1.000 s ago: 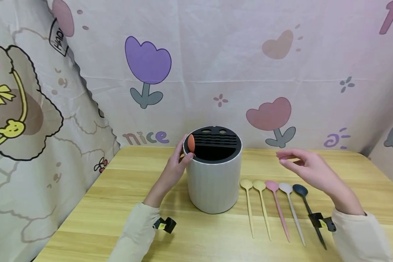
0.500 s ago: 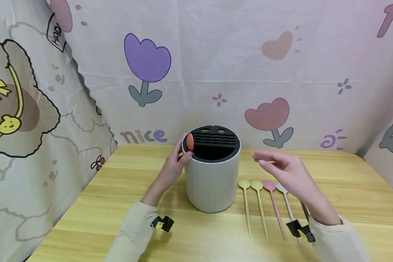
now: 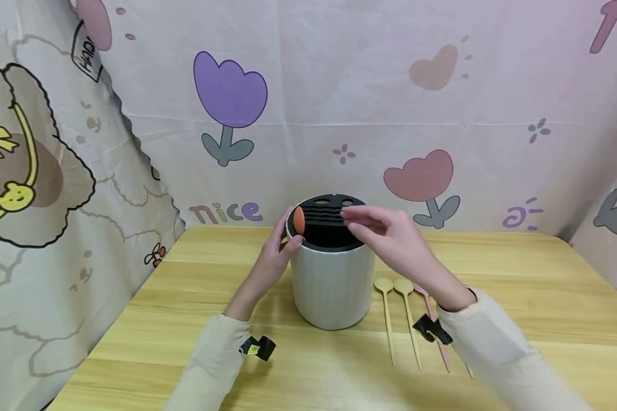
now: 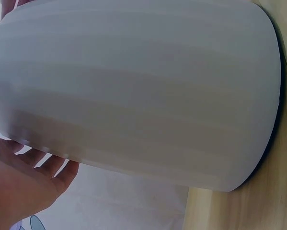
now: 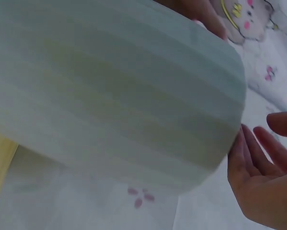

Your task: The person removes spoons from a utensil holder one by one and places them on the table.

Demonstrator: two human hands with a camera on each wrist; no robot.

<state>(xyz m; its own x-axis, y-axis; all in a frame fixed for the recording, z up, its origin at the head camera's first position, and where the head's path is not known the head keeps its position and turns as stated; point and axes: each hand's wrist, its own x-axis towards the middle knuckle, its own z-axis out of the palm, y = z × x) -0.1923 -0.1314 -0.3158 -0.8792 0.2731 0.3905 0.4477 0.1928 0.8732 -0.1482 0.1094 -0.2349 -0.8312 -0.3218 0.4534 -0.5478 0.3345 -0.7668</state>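
Note:
A white ribbed utensil holder (image 3: 334,288) with a black slotted insert (image 3: 320,214) stands upright on the table. My left hand (image 3: 275,242) grips its left upper side, with the thumb at the rim beside the orange spoon (image 3: 299,220) that pokes out there. In the left wrist view, fingers (image 4: 62,175) lie along the holder's wall. Over the right part of the insert hovers my right hand (image 3: 398,240), its fingers loosely bent, thumb apart and nothing held. The right wrist view shows those fingers (image 5: 272,165) by the rim; whether they touch it I cannot tell.
Right of the holder lie two yellow spoons (image 3: 384,285) and a pink spoon (image 3: 432,314), handles toward me. My right forearm hides most of the other spoons. A patterned cloth (image 3: 313,85) hangs behind the wooden table (image 3: 149,331).
My right hand has swung left from above the spoons to the holder's top, its forearm now covering some spoons. The left hand has kept its hold on the holder.

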